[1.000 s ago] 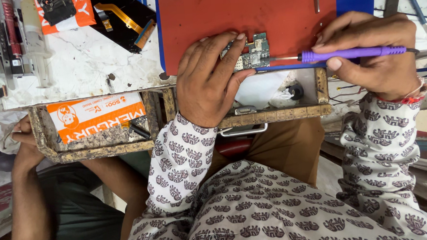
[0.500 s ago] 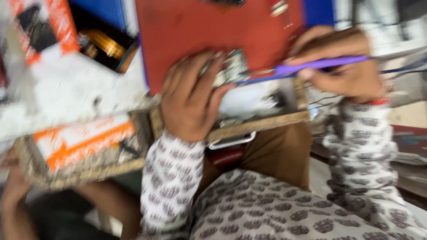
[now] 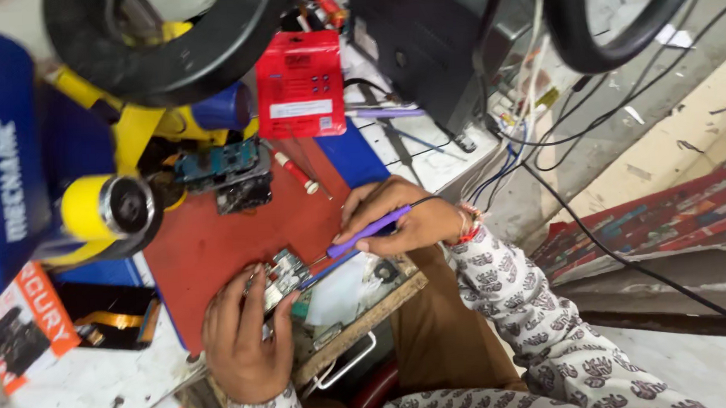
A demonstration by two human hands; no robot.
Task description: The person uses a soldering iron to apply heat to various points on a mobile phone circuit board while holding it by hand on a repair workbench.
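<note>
We see our left hand [image 3: 242,343] curled around a small green circuit board [image 3: 282,274], with the fingers holding its edges. The board sits on the near edge of the red mat [image 3: 216,236], right above an open wooden drawer [image 3: 360,308].

Our right hand [image 3: 397,219] is at about 2 o'clock from the board. It is closed around a purple tool [image 3: 368,231], held like a pen. The thin tip of the tool points toward 8 o'clock and comes right up to the board.

Further up the mat, at about 11 o'clock from the board, lies another board, blue and dark [image 3: 227,174]. A small red screwdriver [image 3: 295,172] lies just beside it. A red packet [image 3: 299,83] stands at 12 o'clock.

A big yellow and blue machine [image 3: 87,160] fills the 10 o'clock side. An orange box [image 3: 21,321] lies at 9 o'clock. Black wires [image 3: 596,233] run off toward 3 o'clock.
</note>
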